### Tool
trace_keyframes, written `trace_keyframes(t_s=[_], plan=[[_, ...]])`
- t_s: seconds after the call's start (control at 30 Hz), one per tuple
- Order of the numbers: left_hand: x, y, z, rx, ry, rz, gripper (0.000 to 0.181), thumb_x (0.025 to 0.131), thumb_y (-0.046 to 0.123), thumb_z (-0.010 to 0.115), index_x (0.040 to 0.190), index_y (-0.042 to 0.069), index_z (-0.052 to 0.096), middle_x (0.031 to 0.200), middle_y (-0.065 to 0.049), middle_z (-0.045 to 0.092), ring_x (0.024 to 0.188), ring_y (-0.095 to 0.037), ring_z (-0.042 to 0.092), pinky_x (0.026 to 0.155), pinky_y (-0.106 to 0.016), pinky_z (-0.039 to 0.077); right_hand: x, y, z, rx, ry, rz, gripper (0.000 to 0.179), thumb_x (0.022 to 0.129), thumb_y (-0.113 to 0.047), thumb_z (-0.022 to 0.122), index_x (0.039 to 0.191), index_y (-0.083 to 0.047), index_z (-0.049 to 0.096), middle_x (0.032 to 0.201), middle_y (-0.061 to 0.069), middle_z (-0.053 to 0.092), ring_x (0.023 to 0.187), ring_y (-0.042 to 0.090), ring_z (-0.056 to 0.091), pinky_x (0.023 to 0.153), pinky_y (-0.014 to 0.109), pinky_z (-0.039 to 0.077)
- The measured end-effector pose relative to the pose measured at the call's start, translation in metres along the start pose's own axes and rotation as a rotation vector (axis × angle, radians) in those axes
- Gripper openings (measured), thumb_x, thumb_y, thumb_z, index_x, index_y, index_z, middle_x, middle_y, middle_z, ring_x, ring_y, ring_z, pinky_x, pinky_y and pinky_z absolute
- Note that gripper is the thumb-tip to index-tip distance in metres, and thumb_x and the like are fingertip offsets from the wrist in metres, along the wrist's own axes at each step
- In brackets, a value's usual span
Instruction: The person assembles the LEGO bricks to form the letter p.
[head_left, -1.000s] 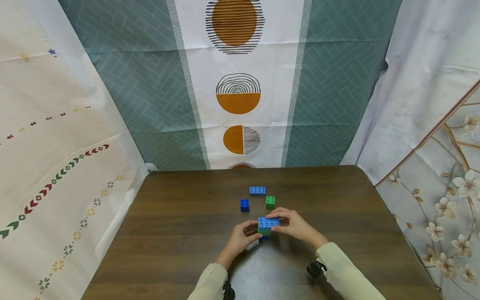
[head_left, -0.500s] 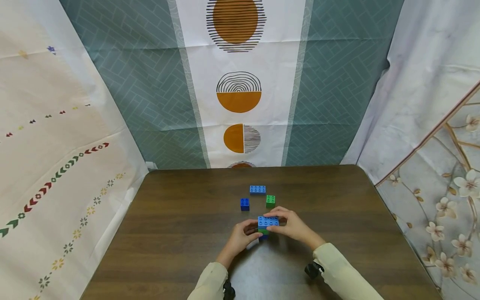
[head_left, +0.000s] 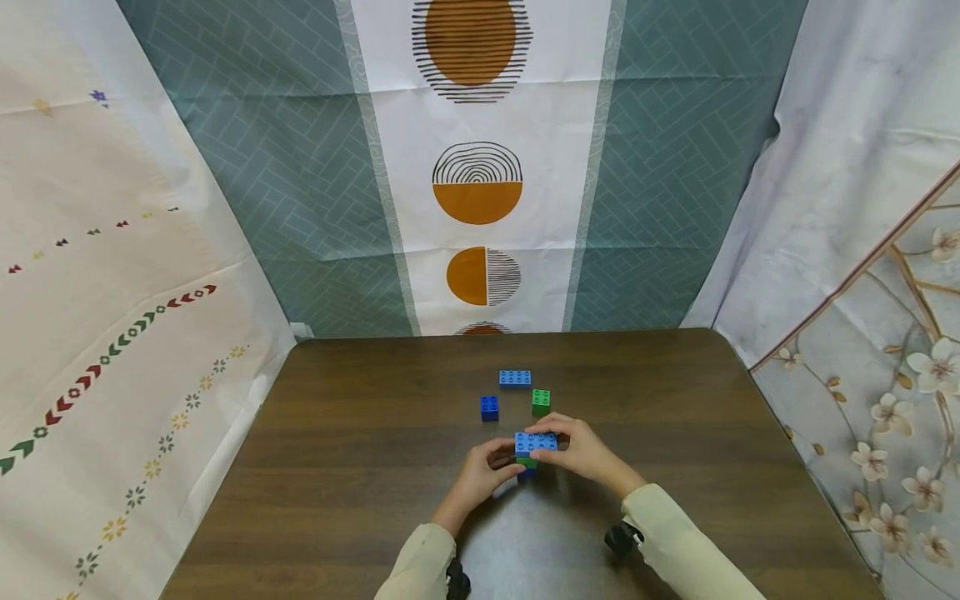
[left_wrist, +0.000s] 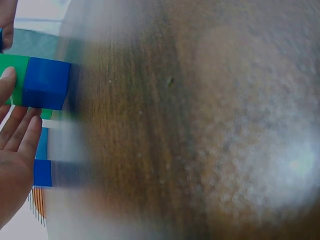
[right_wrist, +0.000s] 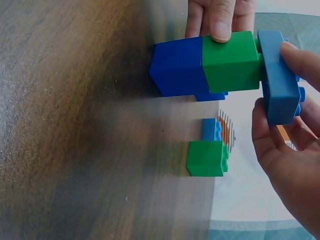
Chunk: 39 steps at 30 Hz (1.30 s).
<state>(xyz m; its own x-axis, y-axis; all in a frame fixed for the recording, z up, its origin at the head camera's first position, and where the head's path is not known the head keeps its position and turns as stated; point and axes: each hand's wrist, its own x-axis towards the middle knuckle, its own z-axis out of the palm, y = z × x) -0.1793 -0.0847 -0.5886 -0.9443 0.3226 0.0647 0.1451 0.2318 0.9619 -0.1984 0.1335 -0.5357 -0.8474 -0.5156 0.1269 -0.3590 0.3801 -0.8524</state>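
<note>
A square dark blue brick point(right_wrist: 177, 67) stands on the table with a square green brick point(right_wrist: 232, 62) stacked on it. My left hand point(head_left: 480, 477) grips this stack from the left, its thumb against the green brick. Over the green brick is a longer light blue brick point(head_left: 536, 443), which my right hand point(head_left: 585, 454) pinches between thumb and fingers. In the right wrist view the light blue brick sits slightly tilted on the green studs, a narrow gap showing between them. It overhangs the stack to the right.
Behind the hands, on the brown wooden table point(head_left: 337, 433), lie a small dark blue brick point(head_left: 490, 409), a small green brick point(head_left: 541, 403) and a long light blue brick point(head_left: 515, 380). Patterned cloths point(head_left: 300, 208) hang at the back and both sides.
My right hand and forearm have shifted slightly left, the thumb sliding along the front of the light blue brick. The left hand keeps its grip on the stack.
</note>
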Motion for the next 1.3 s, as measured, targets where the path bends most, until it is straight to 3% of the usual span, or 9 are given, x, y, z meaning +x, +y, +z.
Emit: trace_keyframes(t_s=[0.2, 0.33, 0.43, 0.57, 1.0, 1.3], plan=[[-0.001, 0.001, 0.000, -0.013, 0.002, -0.002, 0.034, 0.086, 0.007, 0.072, 0.119, 0.005, 0.064, 0.115, -0.012, 0.066, 0.108, -0.026, 0.063, 0.092, -0.033, 0.053, 0.001, -0.003, -0.003, -0.018, -0.014, 0.006, 0.035, 0.086, -0.029, 0.073, 0.118, -0.015, 0.068, 0.114, 0.002, 0.061, 0.095, 0.019, 0.056, 0.078, 0.029, 0.053], [-0.005, 0.019, -0.001, -0.011, -0.006, 0.008, 0.032, 0.086, 0.000, 0.070, 0.118, -0.001, 0.064, 0.114, -0.018, 0.065, 0.108, -0.033, 0.062, 0.092, -0.040, 0.053, 0.000, -0.009, -0.004, -0.017, -0.027, 0.008, 0.034, 0.087, -0.022, 0.073, 0.119, -0.012, 0.067, 0.115, 0.005, 0.061, 0.096, 0.021, 0.055, 0.079, 0.033, 0.053], [-0.004, 0.018, 0.000, -0.014, -0.011, 0.011, 0.033, 0.086, -0.001, 0.070, 0.118, -0.002, 0.063, 0.114, -0.019, 0.065, 0.108, -0.034, 0.062, 0.092, -0.042, 0.053, -0.001, -0.009, -0.005, -0.021, -0.037, 0.012, 0.033, 0.087, -0.021, 0.073, 0.119, -0.013, 0.067, 0.114, 0.004, 0.060, 0.097, 0.021, 0.054, 0.079, 0.030, 0.053], [0.000, 0.001, 0.001, -0.020, -0.013, 0.003, 0.034, 0.086, 0.005, 0.071, 0.120, 0.003, 0.063, 0.116, -0.014, 0.066, 0.109, -0.027, 0.063, 0.092, -0.034, 0.053, 0.002, -0.005, -0.006, -0.038, -0.057, 0.018, 0.032, 0.086, -0.027, 0.074, 0.117, -0.018, 0.069, 0.112, -0.001, 0.060, 0.097, 0.019, 0.054, 0.077, 0.028, 0.052], [0.000, -0.001, 0.001, -0.023, -0.008, 0.003, 0.033, 0.086, 0.007, 0.072, 0.118, 0.005, 0.065, 0.114, -0.012, 0.067, 0.107, -0.026, 0.064, 0.091, -0.034, 0.053, 0.004, -0.003, -0.007, -0.065, -0.061, -0.025, 0.033, 0.088, -0.030, 0.072, 0.116, -0.013, 0.070, 0.107, 0.000, 0.063, 0.086, 0.014, 0.054, 0.067, 0.024, 0.050], [0.001, 0.001, 0.001, -0.026, -0.007, 0.017, 0.034, 0.085, 0.004, 0.072, 0.118, 0.002, 0.064, 0.114, -0.015, 0.066, 0.107, -0.027, 0.064, 0.091, -0.033, 0.054, 0.002, -0.006, -0.007, -0.057, -0.046, -0.009, 0.033, 0.087, -0.027, 0.073, 0.116, -0.014, 0.069, 0.105, -0.001, 0.062, 0.087, 0.015, 0.053, 0.070, 0.025, 0.051]])
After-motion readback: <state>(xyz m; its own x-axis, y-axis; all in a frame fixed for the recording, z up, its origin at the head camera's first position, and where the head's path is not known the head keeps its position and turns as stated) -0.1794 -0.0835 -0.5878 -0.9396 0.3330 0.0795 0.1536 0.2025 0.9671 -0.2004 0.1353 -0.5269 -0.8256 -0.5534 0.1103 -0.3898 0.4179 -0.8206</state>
